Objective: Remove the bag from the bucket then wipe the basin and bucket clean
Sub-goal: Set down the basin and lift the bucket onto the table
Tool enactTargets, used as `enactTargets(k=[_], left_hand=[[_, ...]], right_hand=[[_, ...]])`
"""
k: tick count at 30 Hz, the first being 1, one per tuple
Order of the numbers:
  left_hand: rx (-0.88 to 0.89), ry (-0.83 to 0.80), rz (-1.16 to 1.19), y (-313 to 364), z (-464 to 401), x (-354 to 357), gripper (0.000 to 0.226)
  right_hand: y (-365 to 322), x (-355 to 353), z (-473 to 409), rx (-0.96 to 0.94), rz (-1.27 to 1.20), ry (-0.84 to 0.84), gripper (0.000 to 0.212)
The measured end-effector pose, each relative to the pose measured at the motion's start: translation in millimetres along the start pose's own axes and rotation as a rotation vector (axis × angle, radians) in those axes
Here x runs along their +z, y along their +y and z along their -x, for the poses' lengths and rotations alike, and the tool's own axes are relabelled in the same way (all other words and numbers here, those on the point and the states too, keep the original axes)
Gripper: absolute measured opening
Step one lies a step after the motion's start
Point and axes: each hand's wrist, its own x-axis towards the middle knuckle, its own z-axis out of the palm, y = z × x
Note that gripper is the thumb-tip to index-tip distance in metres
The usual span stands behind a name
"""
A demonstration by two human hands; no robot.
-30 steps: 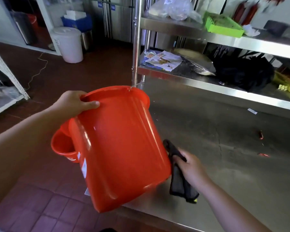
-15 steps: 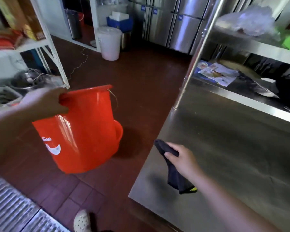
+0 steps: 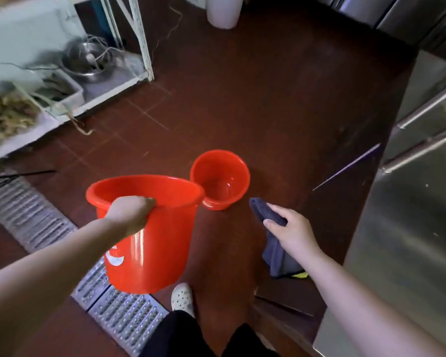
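A red plastic bucket [image 3: 152, 243] with a white logo hangs upright above the floor, and my left hand [image 3: 130, 212] is shut on its near rim. Just beyond it a smaller red basin [image 3: 220, 180] stands on the red-brown tiles, open and with nothing in it that I can see. To the right, over the floor, my right hand [image 3: 291, 231] is shut on a dark blue cloth [image 3: 274, 249] that droops below the fingers. No bag is in view.
A steel table [image 3: 407, 253] fills the right side. A metal floor drain grate [image 3: 62, 253] runs along the left under the bucket. A white rack [image 3: 62, 81] with a steel bowl stands at the back left, a white bin [image 3: 223, 11] farther back. My white shoe [image 3: 182, 297] is below the bucket.
The bucket has come off the table side, down and left over the floor, turning upright. My view has tipped down to the floor. The cloth hand has left the tabletop.
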Motion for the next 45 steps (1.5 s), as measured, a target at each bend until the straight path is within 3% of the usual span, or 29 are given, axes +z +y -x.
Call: enactTargets(k=[9, 13, 17, 26, 28, 31, 33, 36, 41, 43, 45], left_hand=[[-0.034, -0.127, 0.008, -14, -82, 153, 0.020], [-0.044, -0.072, 0.054, -9, -116, 212, 0.013], [-0.025, -0.012, 0.080, 0, -151, 275, 0.030], [0.056, 0.048, 0.145, 32, -175, 388, 0.009], [0.104, -0.021, 0.131, 46, -173, 400, 0.004], [0.085, -0.359, 0.046, 60, -174, 423, 0.038], [0.063, -0.501, 0.006, 64, -177, 435, 0.044], [0.110, -0.480, 0.031, 70, -182, 440, 0.046], [0.055, -0.603, 0.032, 78, -193, 440, 0.043], [0.020, -0.519, 0.117, 82, -206, 415, 0.049], [0.020, -0.334, 0.222, 90, -228, 384, 0.049]], right_hand=[[42, 106, -109, 0.125, -0.018, -0.088, 0.041], [82, 151, -159, 0.189, -0.054, -0.100, 0.042], [127, 188, -206, 0.204, -0.031, -0.118, 0.042], [195, 244, -255, 0.257, -0.066, -0.126, 0.042], [203, 250, -256, 0.255, -0.069, -0.128, 0.042], [211, 257, -257, 0.272, -0.069, -0.130, 0.042], [217, 262, -258, 0.288, -0.063, -0.132, 0.042], [224, 267, -261, 0.304, -0.070, -0.122, 0.042], [229, 266, -268, 0.335, -0.112, -0.096, 0.043], [228, 259, -270, 0.367, -0.125, -0.090, 0.044], [228, 251, -274, 0.372, -0.125, -0.074, 0.044]])
